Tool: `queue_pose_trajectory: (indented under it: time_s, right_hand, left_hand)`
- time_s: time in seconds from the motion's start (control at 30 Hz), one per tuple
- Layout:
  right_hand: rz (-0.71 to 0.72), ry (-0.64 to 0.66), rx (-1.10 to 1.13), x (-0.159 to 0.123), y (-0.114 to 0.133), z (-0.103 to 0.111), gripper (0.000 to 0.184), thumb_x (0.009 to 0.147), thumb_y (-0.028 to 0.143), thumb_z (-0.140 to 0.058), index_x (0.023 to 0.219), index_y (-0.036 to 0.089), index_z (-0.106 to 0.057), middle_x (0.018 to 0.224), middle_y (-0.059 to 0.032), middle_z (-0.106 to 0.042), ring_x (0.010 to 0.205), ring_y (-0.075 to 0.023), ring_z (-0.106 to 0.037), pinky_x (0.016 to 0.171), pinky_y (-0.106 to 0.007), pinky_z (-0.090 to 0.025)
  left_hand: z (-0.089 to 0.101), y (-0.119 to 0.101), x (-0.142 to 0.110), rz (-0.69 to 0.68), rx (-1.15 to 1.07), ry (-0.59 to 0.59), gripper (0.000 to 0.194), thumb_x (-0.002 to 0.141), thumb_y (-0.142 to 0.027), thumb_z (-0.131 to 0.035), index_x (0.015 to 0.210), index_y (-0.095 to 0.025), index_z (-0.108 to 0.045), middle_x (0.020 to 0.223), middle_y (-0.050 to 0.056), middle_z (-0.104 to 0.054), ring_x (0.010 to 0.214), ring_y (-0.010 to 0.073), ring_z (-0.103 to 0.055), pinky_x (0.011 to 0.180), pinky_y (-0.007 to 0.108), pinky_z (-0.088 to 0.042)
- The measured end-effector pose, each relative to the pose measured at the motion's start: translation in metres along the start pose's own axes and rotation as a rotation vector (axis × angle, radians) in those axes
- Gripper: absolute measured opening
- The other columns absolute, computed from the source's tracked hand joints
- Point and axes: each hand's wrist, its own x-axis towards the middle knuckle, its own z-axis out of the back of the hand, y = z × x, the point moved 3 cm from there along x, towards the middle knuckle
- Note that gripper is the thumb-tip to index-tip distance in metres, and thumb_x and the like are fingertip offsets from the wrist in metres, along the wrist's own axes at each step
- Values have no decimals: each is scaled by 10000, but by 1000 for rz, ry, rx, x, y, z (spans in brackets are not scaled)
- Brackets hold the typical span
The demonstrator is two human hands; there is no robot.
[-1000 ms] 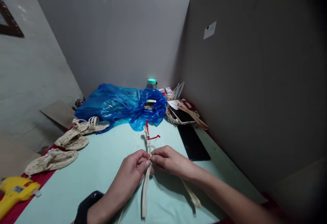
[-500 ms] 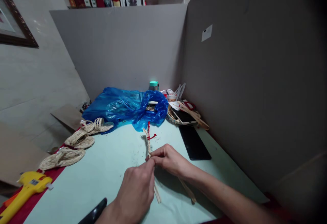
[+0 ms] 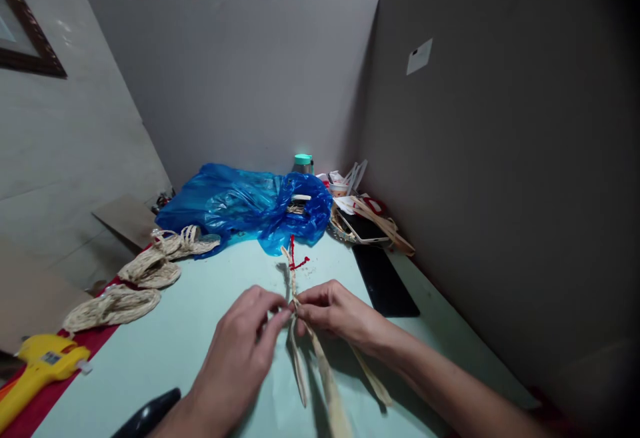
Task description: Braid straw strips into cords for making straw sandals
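A thin straw braid (image 3: 294,283) lies on the table and points away from me, tied near its far end with a red cord (image 3: 299,265). My right hand (image 3: 337,311) pinches its near end between thumb and fingers. From the left, my left hand (image 3: 245,348) meets the same spot, thumb and index tips closed at the strands; the other fingers are partly hidden. Loose flat pale strands hang toward me: a narrow strand (image 3: 299,365), a wide strand (image 3: 327,378) and another strand (image 3: 373,378) under my right wrist.
Woven straw sandals (image 3: 113,306) line the left edge near a yellow glue gun (image 3: 45,365). A blue plastic bag (image 3: 235,205) lies at the back. A black phone-like slab (image 3: 385,281) and a basket (image 3: 340,228) are at right. A dark object (image 3: 147,415) sits beside my left forearm.
My left hand has shifted left and its fingers have loosened from a tight fist to a fingertip pinch. A wide strand now shows below the braid. The view has tilted slightly down.
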Motion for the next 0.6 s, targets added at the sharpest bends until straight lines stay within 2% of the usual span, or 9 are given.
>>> queue_pose_trajectory:
  time_s: [0.03,0.1,0.17,0.2,0.27,0.33,0.43,0.6]
  right_hand:
    - [21,19,20,-1,2,-1,343,849,414,-607,698,109,-647,521,56,-386,472,-58,-243,450,-220,-166]
    - [42,56,58,-2,5,-2,342,868,414,-584,712,114,-629,541,46,-416,480,-62,-258,452,-220,-168]
    - [53,77,63,-1,5,-3,333,895,388,-553,710,116,-608,580,32,-462,491,-64,-274,458,-217,-183]
    - [59,80,45,-1,5,-2,322,907,362,-539,707,117,-599,599,29,-476,499,-63,-281,465,-214,-195]
    - [72,89,-22,-2,5,-1,292,927,302,-509,724,115,-603,631,25,-495,521,-65,-308,490,-205,-232]
    - [88,112,-115,-3,6,-1,261,942,239,-463,778,119,-626,698,6,-556,584,-80,-405,549,-200,-297]
    - [107,86,-343,-8,10,-4,255,944,166,-410,838,144,-641,783,-17,-640,709,-118,-531,657,-215,-355]
    - [37,-75,-784,-15,15,-8,252,932,164,-413,778,175,-613,700,-9,-636,624,-113,-508,585,-218,-306]
  left_hand:
    - [1,6,6,117,-231,45,168,908,-322,-491,941,-194,-594,920,63,-625,873,214,-589,798,350,-449]
    - [-9,13,14,268,-705,260,185,870,-300,-548,1009,-179,-554,867,44,-614,810,173,-587,787,313,-464]
    - [-23,17,18,356,-1007,412,171,839,-278,-587,946,-152,-545,773,16,-572,634,101,-527,627,224,-450]
    - [-29,19,19,388,-1073,439,166,830,-281,-600,900,-142,-540,742,2,-548,541,59,-446,521,175,-386]
    - [-36,22,19,424,-1080,417,203,819,-313,-617,850,-134,-524,690,-23,-505,446,14,-258,397,141,-191]
    - [-39,23,18,443,-1020,376,245,824,-366,-599,876,-144,-511,645,-42,-479,426,15,-174,374,159,-90]
    - [-40,24,16,465,-946,323,229,828,-382,-546,896,-171,-489,573,-70,-451,382,28,-181,345,177,-101]
    - [-47,26,14,468,-821,317,177,825,-343,-463,752,-186,-498,527,-51,-513,316,37,-197,325,206,-99]
